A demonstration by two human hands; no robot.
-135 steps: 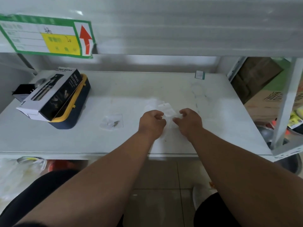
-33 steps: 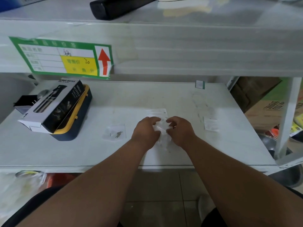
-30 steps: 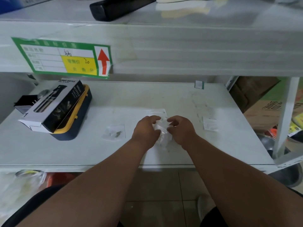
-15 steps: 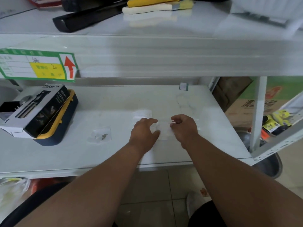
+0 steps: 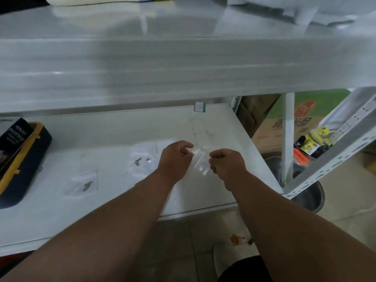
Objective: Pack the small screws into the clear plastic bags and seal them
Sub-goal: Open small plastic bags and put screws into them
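1. Clear plastic bag (image 5: 200, 162) sits at centre frame, held up between my two hands just above the white shelf surface (image 5: 114, 135)
2. My left hand (image 5: 176, 159) is on the bag's left side, thumb and forefinger curled and pinching its upper left corner
3. My right hand (image 5: 226, 164) is on the bag's right side, fingers curled in a loose fist that grips the right edge; the fingertips themselves are hidden from me
4. Between the two hands the bag hangs slightly tilted, its lower corner pointing toward the bottom right; I cannot tell whether any screws are inside it, since the frame is blurred there
5. Left of my left hand, a loose cluster of further bags (image 5: 142, 157) lies flat on the shelf, with a few small dark screws (image 5: 138, 161) showing on or in them
6. Further toward the lower left, well apart from both hands, a separate bag with screws (image 5: 86, 183) lies flat on the surface
7. At the far left edge I see a black and white box (image 5: 14, 139) resting on a dark blue case with yellow trim (image 5: 38, 143)
8. A small green-edged label (image 5: 200, 107) stands at the back of the shelf, above my hands in the frame
9. On the right, beyond the shelf upright, cardboard cartons (image 5: 289, 123) and a metal basin (image 5: 313, 196) sit on the floor
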